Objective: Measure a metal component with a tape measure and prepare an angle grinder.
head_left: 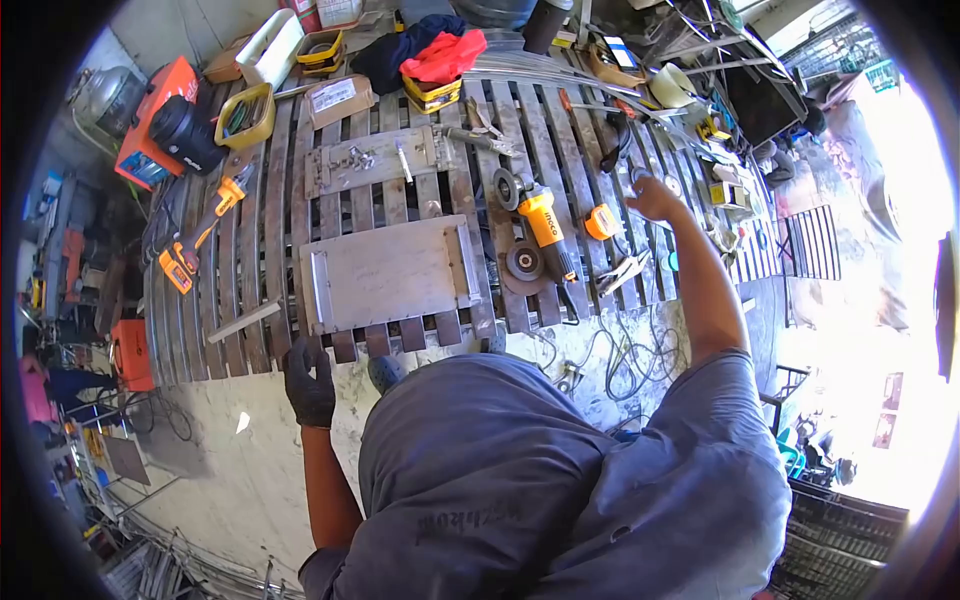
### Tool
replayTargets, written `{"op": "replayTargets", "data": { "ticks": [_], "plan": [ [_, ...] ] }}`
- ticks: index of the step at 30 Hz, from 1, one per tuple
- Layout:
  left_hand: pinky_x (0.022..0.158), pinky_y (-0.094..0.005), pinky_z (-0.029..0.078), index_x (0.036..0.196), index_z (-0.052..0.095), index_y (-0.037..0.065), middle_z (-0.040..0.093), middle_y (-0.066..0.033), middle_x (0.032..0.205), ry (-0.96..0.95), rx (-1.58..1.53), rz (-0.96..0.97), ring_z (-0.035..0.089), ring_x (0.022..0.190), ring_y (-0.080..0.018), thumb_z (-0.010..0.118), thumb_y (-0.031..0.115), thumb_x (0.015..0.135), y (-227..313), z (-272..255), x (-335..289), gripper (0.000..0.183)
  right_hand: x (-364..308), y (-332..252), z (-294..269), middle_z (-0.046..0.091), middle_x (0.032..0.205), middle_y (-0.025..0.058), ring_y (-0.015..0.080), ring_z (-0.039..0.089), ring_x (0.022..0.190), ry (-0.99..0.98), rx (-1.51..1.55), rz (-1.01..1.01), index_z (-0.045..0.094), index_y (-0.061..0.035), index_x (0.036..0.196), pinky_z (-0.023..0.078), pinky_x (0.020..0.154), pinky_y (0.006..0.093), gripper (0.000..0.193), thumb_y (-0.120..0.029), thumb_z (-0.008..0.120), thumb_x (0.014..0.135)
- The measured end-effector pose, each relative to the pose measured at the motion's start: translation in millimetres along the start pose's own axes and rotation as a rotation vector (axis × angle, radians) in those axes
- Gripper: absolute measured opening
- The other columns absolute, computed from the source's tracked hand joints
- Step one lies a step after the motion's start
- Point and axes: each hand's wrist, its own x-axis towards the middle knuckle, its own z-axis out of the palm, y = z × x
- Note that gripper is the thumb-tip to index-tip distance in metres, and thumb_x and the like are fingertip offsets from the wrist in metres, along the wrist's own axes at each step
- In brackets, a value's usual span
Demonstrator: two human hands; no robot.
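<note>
- Left hand point(310, 385), in a dark glove, was at the near edge of the slatted steel table point(375, 338), fingers loosely apart, nothing seen in it. Whether it touched the edge: couldn't tell.
- Right hand point(655, 198), no glove, reached to the right part of the tabletop with fingers bent, right beside a round disc point(673, 187). Pinching it or only near it: couldn't tell.
- Main risk, my read: bare right fingers could get nicked on a disc rim or on metal edges around there. Cause: no glove on that side.
- Yellow angle grinder point(545, 222) lay mid-table, left of the reaching arm, wheel toward the far side. No guard clearly visible. If powered, a bumped switch could make it kick. Couldn't see whether it was plugged in.
- Abrasive disc point(524, 262) sat just left of the grinder body; a careless sweep back could knock either one.
- Tape measure point(601, 222) and locking pliers point(622, 272) lay between grinder and right forearm. Easy to snag on a low return.
- Small metal pieces point(360, 157) lay loose on the far plate point(330, 178); a jolt could drop them through the slat gaps.
- Near steel plate point(390, 272), strips along its left and right sides, lay flat. No clamp seen, so it could slide if leaned on.
- Cables point(635, 370) looped on the floor to the right: trip hazard on a sidestep.
</note>
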Motion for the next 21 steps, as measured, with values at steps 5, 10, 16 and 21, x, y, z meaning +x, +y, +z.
{"op": "replayTargets", "data": {
  "ticks": [5, 10, 16, 21],
  "plan": [
    [0.097, -0.0375, 0.054, 0.135, 0.057, -0.002, 0.064, -0.0173, 0.119, -0.003, -0.230, 0.093, 0.067, 0.110, -0.0310, 0.071, 0.015, 0.097, 33.2, 13.2, 9.0, 0.044, 4.3, -20.8, 100.1, 0.057, 0.140, 0.0270, 0.0442, 0.053, 0.133, 0.170, 0.403, 0.317, 0.044, 0.0009, 0.148, 0.043, 0.114, 0.0462, 0.102, -0.066, 0.077, 0.077],
    [0.082, -0.0351, 0.056, 0.123, 0.066, 0.000, 0.070, -0.0165, 0.108, 0.052, 0.075, 0.181, 0.072, 0.098, -0.0262, 0.072, 0.017, 0.096, 58.8, -2.1, 16.2, 0.032, 12.5, -56.6, 137.6, 0.057, 0.134, 0.0255, 0.0395, 0.052, 0.131, 0.350, 0.273, 0.377, 0.054, 0.0021, 0.132, 0.045, 0.110, 0.0454, 0.088, -0.057, 0.083, 0.075],
    [0.067, -0.0334, 0.055, 0.096, 0.073, 0.002, 0.072, -0.0138, 0.081, -0.182, -0.112, 0.106, 0.070, 0.070, -0.0206, 0.073, 0.015, 0.094, 112.3, -20.1, 12.4, 0.013, -60.8, -92.0, 94.8, 0.070, 0.097, 0.0156, 0.0172, 0.066, 0.082, 0.309, 1.400, 0.087, 0.065, 0.0036, 0.116, 0.051, 0.068, 0.0310, 0.043, -0.021, 0.067, 0.081],
    [0.074, -0.0318, 0.053, 0.105, 0.069, 0.001, 0.067, -0.0107, 0.089, -0.469, -0.482, 0.153, 0.065, 0.079, -0.0182, 0.071, 0.010, 0.095, 173.2, 1.7, 13.3, 0.013, -159.0, -215.3, 53.4, 0.070, 0.099, 0.0151, 0.0230, 0.068, 0.084, -0.055, 1.054, -0.570, 0.065, 0.0025, 0.120, 0.055, 0.074, 0.0355, 0.042, -0.020, 0.073, 0.085]
  ]
}}
